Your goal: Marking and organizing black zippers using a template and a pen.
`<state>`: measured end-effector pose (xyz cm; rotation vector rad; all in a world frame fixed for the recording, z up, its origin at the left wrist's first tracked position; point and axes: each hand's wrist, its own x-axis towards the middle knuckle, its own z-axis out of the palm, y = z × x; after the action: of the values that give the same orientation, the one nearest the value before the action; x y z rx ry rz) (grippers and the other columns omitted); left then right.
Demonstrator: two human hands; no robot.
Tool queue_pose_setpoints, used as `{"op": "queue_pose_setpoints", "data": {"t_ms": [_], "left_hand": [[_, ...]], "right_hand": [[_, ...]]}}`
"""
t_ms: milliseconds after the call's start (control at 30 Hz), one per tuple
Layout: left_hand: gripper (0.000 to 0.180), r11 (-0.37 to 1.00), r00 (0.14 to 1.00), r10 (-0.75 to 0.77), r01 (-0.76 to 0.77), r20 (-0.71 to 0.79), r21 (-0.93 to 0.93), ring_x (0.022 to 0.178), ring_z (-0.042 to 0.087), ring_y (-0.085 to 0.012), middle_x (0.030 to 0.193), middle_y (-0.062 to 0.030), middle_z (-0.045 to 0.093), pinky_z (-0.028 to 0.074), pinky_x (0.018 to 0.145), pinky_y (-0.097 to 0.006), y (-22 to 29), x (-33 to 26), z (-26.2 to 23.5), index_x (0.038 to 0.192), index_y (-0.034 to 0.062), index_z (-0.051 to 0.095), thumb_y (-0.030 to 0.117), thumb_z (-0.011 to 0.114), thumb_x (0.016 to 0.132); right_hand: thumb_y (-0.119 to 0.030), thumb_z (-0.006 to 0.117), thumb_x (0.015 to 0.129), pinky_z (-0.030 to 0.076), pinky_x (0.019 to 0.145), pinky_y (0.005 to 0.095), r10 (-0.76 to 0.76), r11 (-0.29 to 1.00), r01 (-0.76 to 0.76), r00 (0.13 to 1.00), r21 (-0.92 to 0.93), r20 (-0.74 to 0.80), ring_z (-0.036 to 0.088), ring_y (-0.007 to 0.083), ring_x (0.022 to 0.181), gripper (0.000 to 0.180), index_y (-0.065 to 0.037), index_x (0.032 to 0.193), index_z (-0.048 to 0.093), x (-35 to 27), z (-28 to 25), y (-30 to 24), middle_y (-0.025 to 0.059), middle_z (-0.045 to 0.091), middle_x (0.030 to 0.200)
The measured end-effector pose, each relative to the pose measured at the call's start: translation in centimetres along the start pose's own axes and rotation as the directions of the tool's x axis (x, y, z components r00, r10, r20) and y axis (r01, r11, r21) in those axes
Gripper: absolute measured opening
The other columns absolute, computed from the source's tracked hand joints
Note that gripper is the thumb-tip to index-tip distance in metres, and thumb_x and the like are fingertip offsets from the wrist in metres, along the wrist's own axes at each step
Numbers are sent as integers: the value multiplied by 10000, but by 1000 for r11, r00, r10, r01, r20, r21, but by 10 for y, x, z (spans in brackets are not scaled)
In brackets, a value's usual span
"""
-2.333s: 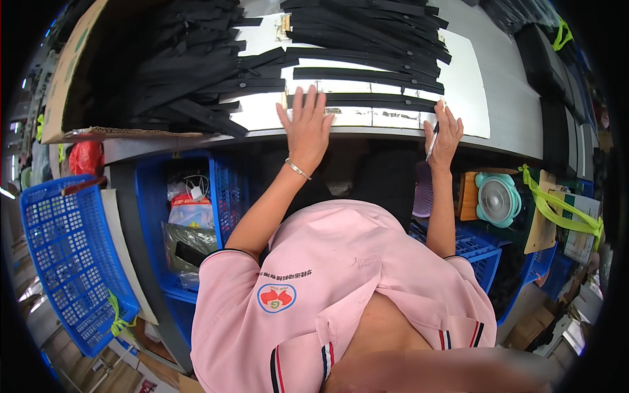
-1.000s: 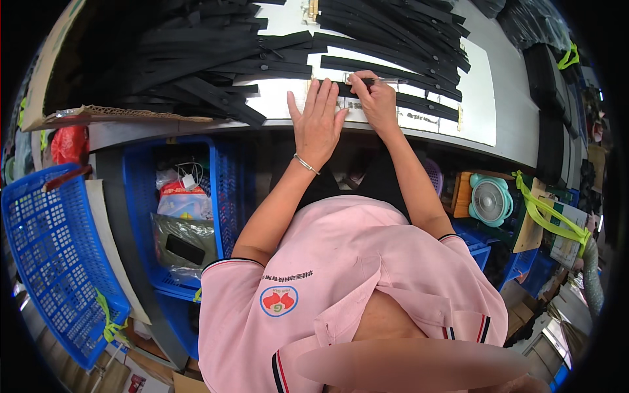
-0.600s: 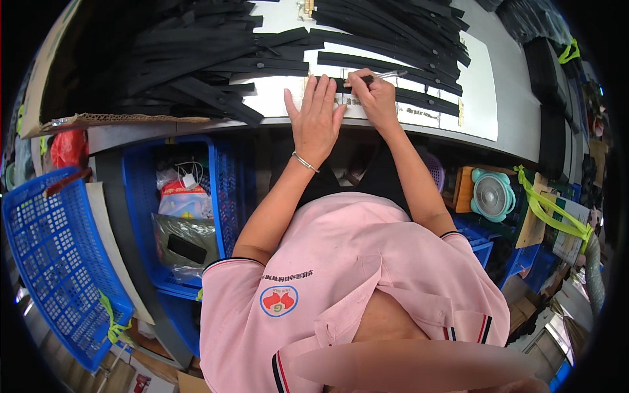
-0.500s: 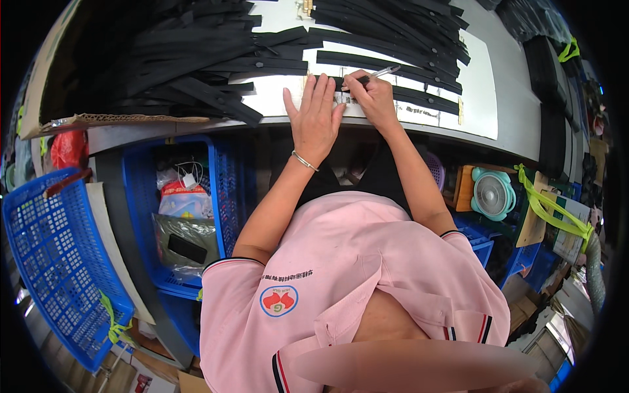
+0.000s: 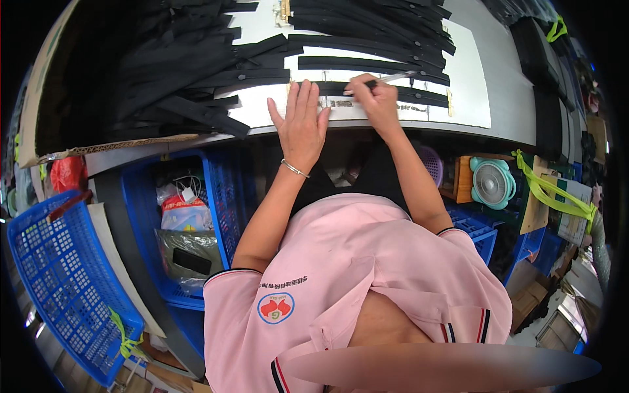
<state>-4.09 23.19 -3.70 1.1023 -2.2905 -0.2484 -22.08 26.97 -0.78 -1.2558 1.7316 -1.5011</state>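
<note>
My left hand (image 5: 301, 121) lies flat, fingers spread, on a white template sheet (image 5: 468, 98) at the near edge of the worktable. Just to its right, my right hand (image 5: 377, 98) is closed around a thin silver pen (image 5: 393, 78), its tip touching a long black strap (image 5: 367, 90) that lies across the sheet. More black straps (image 5: 367, 39) lie in rows beyond both hands. A thin bracelet shows on my left wrist.
A heap of black straps (image 5: 164, 72) covers the table's left part, over a cardboard sheet (image 5: 111, 145). Under the table stand blue crates (image 5: 190, 216) with bags; a blue basket (image 5: 59, 275) sits at lower left. A small teal fan (image 5: 491, 182) is at right.
My right hand came in from the table's edge on the right, picked up the pen and now works it on the strap. The left hand stayed flat on the sheet.
</note>
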Motion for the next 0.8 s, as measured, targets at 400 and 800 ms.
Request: {"op": "queue_pose_setpoints", "data": {"t_ms": [400,800], "left_hand": [[542,1000,1000,24,-24,8,-8,1434,445,-276,1474,-76,563,75,1208,-615,-2,-2,1,1430,82,557,265,694,939],[394,937,991,116,-132,-71,-323,1269,539,-318,1360,-108,618,318,1129,-474,51,32,19,1300,78,656,161,706,918]], "right_hand": [[-167,670,977,441,550,248,-63,962,-7,968,-273,-244,571,56,578,210,2,858,714,2,-54,26,22,664,649],[-235,666,972,452,542,309,-139,925,50,967,-377,-211,614,170,539,252,-30,833,714,6,-55,35,89,655,652]]}}
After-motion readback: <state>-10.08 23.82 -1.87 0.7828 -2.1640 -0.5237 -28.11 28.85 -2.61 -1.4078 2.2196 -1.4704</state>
